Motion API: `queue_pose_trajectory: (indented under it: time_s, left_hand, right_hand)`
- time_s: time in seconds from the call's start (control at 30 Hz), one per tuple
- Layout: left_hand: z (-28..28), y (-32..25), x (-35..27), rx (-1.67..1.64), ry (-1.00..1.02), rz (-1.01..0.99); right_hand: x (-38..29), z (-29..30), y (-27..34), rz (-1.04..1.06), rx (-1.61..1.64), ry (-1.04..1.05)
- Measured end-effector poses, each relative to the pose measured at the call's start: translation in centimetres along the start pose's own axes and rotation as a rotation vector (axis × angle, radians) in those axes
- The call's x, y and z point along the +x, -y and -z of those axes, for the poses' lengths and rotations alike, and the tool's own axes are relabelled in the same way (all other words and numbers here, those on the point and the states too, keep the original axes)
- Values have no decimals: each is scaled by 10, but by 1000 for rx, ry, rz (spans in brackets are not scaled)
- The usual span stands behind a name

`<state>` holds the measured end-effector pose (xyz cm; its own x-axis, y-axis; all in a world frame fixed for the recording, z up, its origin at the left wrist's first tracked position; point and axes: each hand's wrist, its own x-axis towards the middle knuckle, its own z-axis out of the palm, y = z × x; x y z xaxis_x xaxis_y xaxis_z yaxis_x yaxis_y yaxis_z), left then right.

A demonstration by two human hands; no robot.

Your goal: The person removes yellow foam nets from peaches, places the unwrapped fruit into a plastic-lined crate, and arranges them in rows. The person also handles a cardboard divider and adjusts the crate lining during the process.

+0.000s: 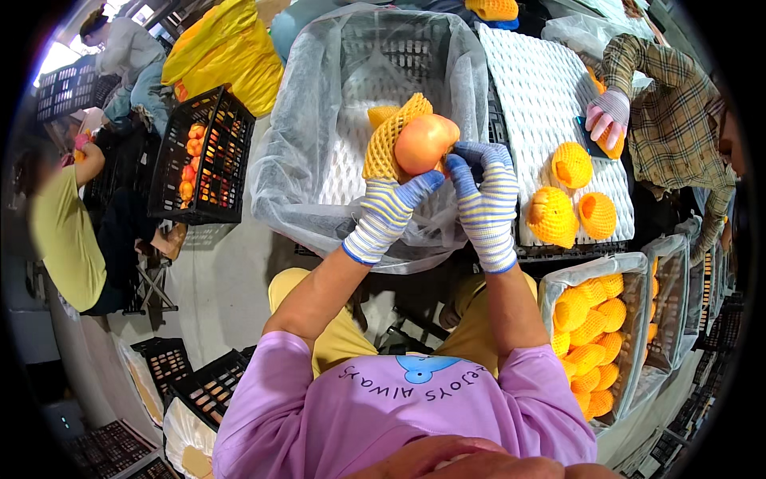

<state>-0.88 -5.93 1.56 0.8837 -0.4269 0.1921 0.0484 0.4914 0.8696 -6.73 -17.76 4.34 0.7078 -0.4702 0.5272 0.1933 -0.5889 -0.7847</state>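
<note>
A round orange-red fruit [423, 143] is held above a black crate lined with translucent plastic film [287, 161]. My left hand [392, 206], in a striped knit glove, supports the fruit from below, beside a yellow foam net sleeve [386, 143] that lies against the fruit's left side. The fingers of my right hand [485, 194], gloved alike, touch the fruit's lower right edge. My left fingers are mostly hidden behind the sleeve and fruit. White foam netting [344, 173] covers the crate's bottom, and another yellow foam piece [381, 114] shows behind the sleeve.
At right, several netted fruits [552, 212] rest on a white foam sheet [526, 84], where a co-worker's gloved hand [607, 117] holds another. A lined crate of netted fruits [589, 335] stands lower right. At left are a black crate of fruit [203, 161] and a seated person [69, 239].
</note>
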Motion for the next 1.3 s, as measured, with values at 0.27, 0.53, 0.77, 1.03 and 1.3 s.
queue_pose_trajectory:
  time_s: [0.27,0.53,0.77,1.03,1.3]
  left_hand:
    - [1,3,5,95,-2,-35]
    - [6,-1,10,-56,10,-26]
    - [8,-8,5,499,-24,-264]
    - [9,-17,9,320,41,-93]
    - [11,-13,11,67,66,40]
  right_hand:
    - [-2,4,-12,-50,35,89]
    - [-1,0,-4,-62,212,-4]
    - [0,2,-1,53,75,59]
    - [0,8,-8,-141,240,163]
    - [7,9,-7,420,-71,83]
